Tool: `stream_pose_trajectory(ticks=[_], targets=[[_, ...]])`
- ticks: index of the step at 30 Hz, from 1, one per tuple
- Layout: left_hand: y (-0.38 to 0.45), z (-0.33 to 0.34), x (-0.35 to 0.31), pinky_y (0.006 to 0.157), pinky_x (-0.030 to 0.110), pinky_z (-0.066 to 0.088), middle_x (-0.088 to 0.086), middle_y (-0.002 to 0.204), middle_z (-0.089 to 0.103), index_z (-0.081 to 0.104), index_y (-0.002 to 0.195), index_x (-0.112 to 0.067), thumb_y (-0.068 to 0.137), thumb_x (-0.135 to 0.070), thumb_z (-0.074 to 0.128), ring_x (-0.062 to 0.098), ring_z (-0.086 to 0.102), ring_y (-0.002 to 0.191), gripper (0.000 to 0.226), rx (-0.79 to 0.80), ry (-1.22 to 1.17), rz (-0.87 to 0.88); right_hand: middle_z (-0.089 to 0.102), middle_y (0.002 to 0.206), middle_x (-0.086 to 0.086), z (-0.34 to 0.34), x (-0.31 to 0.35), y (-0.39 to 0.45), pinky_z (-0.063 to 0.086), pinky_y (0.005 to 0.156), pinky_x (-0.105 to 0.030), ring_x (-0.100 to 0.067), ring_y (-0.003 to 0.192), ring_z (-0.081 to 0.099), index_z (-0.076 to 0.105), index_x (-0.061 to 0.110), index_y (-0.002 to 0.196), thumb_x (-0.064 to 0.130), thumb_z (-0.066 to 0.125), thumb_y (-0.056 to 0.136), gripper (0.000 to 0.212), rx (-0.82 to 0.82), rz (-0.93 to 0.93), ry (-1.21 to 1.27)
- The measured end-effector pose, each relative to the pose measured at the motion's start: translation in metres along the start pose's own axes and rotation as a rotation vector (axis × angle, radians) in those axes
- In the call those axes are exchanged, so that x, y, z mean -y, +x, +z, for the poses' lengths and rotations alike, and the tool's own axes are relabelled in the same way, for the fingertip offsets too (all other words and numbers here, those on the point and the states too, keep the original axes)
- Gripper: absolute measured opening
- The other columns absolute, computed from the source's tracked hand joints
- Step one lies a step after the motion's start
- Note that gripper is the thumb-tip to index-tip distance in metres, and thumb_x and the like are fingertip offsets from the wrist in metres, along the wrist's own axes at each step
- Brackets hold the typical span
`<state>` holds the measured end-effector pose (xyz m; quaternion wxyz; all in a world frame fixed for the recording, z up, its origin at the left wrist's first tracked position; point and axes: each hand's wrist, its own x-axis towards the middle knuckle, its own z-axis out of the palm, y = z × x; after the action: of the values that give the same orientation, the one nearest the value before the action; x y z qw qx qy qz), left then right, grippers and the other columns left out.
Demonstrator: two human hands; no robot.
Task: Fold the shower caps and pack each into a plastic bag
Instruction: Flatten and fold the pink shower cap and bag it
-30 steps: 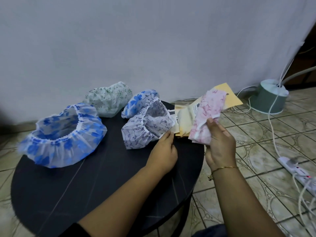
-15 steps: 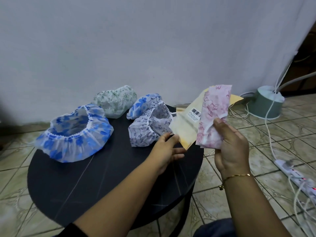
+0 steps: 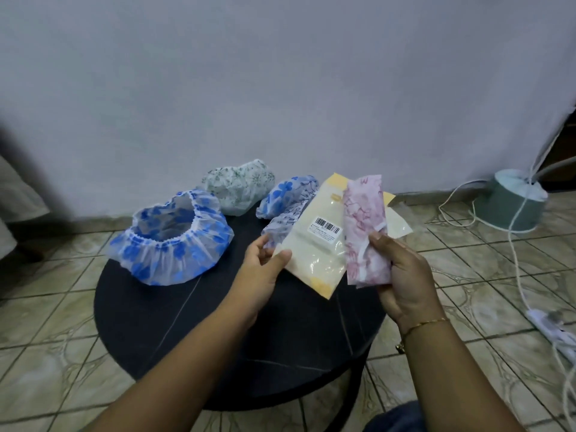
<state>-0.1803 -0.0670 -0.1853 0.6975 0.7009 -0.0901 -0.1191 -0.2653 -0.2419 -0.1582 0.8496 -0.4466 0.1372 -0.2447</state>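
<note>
Over the table's (image 3: 174, 322) near-right edge, right hand (image 3: 405, 275) grips the folded pink cap (image 3: 366, 232), long axis upright; just left of it, left hand (image 3: 265, 266) pinches the bag's (image 3: 314, 244) lower corner, mouth end away; beyond the bag, four unfolded caps; open air above.

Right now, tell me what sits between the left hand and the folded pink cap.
In the head view, a yellowish plastic bag with a barcode label, pinched by the left hand, sits beside the folded pink cap in the right hand.
</note>
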Motion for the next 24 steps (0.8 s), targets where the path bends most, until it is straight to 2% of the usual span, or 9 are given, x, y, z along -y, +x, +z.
stream_pose_trajectory(ticks=[3, 6, 9, 13, 15, 17, 19, 21, 24], targets=[[-0.01, -0.028, 0.0, 0.075, 0.014, 0.039, -0.006, 0.108, 0.056, 0.039, 0.135, -0.027, 0.087, -0.03, 0.064, 0.003, 0.054, 0.1, 0.054, -0.017, 0.073, 0.045, 0.07, 0.102, -0.021, 0.01, -0.013, 0.002, 0.054, 0.087, -0.044, -0.032, 0.094, 0.067, 0.068, -0.003, 0.096, 0.013, 0.069, 0.066, 0.034, 0.08, 0.066, -0.039], [-0.018, -0.055, 0.004, 0.073, 0.013, 0.04, -0.007, 0.108, 0.056, 0.047, 0.126, -0.03, 0.083, -0.031, 0.068, 0.004, 0.055, 0.099, 0.048, -0.055, 0.184, 0.037, 0.072, 0.095, -0.018, 0.025, -0.029, 0.005, 0.057, 0.079, -0.038, -0.028, 0.084, 0.069, 0.068, -0.003, 0.095, 0.009, 0.066, 0.07, 0.027, 0.151, 0.115, -0.094], [-0.025, -0.077, 0.014, 0.068, 0.009, 0.04, -0.007, 0.103, 0.056, 0.059, 0.101, -0.031, 0.08, -0.031, 0.072, 0.002, 0.055, 0.089, 0.024, -0.129, 0.413, 0.08, 0.073, 0.079, -0.012, 0.041, -0.046, 0.004, 0.059, 0.064, -0.029, -0.021, 0.068, 0.07, 0.069, -0.001, 0.082, 0.0, 0.06, 0.082, 0.009, 0.189, 0.162, -0.178], [-0.031, -0.098, 0.025, 0.067, 0.014, 0.041, -0.003, 0.087, 0.055, 0.059, 0.075, -0.027, 0.073, -0.029, 0.079, 0.009, 0.055, 0.078, 0.021, -0.203, 0.613, 0.203, 0.071, 0.068, -0.011, 0.058, -0.068, 0.006, 0.056, 0.055, -0.023, -0.018, 0.057, 0.067, 0.072, 0.005, 0.063, -0.005, 0.059, 0.083, 0.025, 0.221, 0.202, -0.263], [-0.035, -0.107, 0.026, 0.068, 0.017, 0.042, -0.005, 0.082, 0.057, 0.058, 0.071, -0.028, 0.073, -0.025, 0.08, 0.009, 0.054, 0.077, 0.022, -0.154, 0.681, 0.28, 0.071, 0.068, -0.013, 0.064, -0.076, 0.008, 0.057, 0.059, -0.027, -0.022, 0.058, 0.066, 0.072, 0.005, 0.06, -0.004, 0.061, 0.082, 0.026, 0.198, 0.222, -0.279], [-0.039, -0.113, 0.028, 0.07, 0.017, 0.044, -0.008, 0.081, 0.061, 0.058, 0.072, -0.033, 0.075, -0.021, 0.078, 0.007, 0.057, 0.077, 0.024, -0.068, 0.713, 0.326, 0.07, 0.08, -0.021, 0.071, -0.082, 0.009, 0.055, 0.078, -0.042, -0.029, 0.071, 0.065, 0.071, -0.003, 0.074, -0.003, 0.063, 0.08, 0.01, 0.171, 0.266, -0.273], [-0.042, -0.118, 0.033, 0.075, 0.018, 0.048, -0.013, 0.086, 0.067, 0.058, 0.073, -0.04, 0.079, -0.019, 0.075, 0.003, 0.062, 0.081, 0.027, 0.008, 0.7, 0.302, 0.069, 0.091, -0.024, 0.076, -0.086, 0.01, 0.049, 0.089, -0.051, -0.033, 0.08, 0.064, 0.067, -0.008, 0.087, -0.003, 0.064, 0.079, 0.01, 0.141, 0.319, -0.246], [-0.045, -0.12, 0.038, 0.08, 0.018, 0.05, -0.02, 0.092, 0.068, 0.055, 0.074, -0.047, 0.083, -0.02, 0.071, -0.002, 0.063, 0.086, 0.033, 0.058, 0.698, 0.271, 0.069, 0.096, -0.022, 0.081, -0.089, 0.01, 0.05, 0.089, -0.051, -0.033, 0.082, 0.066, 0.067, -0.006, 0.09, -0.002, 0.064, 0.078, 0.013, 0.135, 0.367, -0.22], [-0.045, -0.125, 0.041, 0.082, 0.015, 0.049, -0.028, 0.094, 0.067, 0.052, 0.073, -0.034, 0.085, -0.018, 0.068, -0.008, 0.063, 0.089, 0.026, 0.059, 0.662, 0.252, 0.068, 0.104, -0.022, 0.085, -0.091, 0.011, 0.05, 0.089, -0.051, -0.034, 0.088, 0.065, 0.066, -0.005, 0.096, 0.001, 0.067, 0.07, 0.026, 0.134, 0.413, -0.176]])
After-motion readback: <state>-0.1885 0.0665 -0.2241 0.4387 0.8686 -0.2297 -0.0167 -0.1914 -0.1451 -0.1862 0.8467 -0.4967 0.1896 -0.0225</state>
